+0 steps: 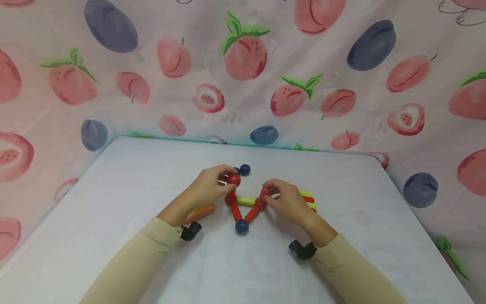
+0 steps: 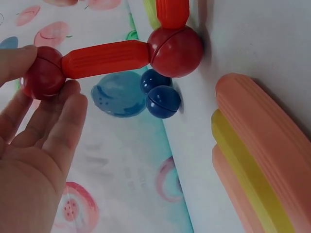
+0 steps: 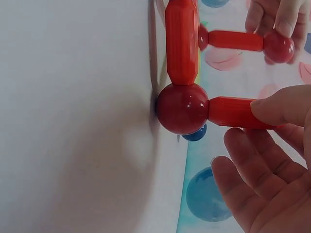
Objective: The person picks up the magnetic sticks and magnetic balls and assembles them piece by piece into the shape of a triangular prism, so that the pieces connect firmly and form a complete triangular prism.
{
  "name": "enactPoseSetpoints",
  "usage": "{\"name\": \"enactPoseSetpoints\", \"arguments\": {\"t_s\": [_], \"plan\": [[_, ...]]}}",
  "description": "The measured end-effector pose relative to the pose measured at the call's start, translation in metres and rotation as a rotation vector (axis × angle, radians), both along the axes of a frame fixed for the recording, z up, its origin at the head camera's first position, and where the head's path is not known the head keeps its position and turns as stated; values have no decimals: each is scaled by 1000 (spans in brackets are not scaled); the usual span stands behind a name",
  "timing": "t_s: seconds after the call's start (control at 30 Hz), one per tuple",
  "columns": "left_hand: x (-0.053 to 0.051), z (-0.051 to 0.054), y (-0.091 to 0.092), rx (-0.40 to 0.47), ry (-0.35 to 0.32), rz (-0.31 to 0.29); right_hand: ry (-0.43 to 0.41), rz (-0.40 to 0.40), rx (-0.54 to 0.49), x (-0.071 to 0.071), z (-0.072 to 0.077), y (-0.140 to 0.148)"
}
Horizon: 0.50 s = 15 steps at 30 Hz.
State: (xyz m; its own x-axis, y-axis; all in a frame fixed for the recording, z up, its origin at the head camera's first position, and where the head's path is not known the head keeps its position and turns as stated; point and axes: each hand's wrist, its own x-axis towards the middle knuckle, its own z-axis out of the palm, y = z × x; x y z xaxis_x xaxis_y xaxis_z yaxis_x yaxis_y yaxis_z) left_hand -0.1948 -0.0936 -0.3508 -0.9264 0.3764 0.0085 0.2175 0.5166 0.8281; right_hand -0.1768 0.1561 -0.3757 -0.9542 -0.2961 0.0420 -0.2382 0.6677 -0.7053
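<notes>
Room between left hand (image 1: pixel 209 184) and right hand (image 1: pixel 287 201), above yellow rod (image 1: pixel 246 201); blue balls (image 1: pixel 245 169) obstruct beyond left hand.

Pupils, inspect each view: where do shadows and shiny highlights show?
Right wrist: a broad, soft shadow darkens the white table, and small glints dot the nearer red ball; left wrist: tiny glints on the blue balls; head: soft shadow beside the left sleeve.
</notes>
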Motion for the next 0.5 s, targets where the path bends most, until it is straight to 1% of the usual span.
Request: {"name": "enactPoseSetpoints", "arguments": {"t_s": [0.2,0.33,0.43,0.5], "plan": [[13,-1,-6,-3,17,-11,3,15,5,-6,-2,-3],[21,0,-9,6,24,-19,4,29,-10,-10,-3,-5],[25,-1,-12,6,39,-25,4,32,-20,-12,-2,-5],[26,-3,-13,5,57,-29,-1,27,-20,-12,-2,-6]]}}
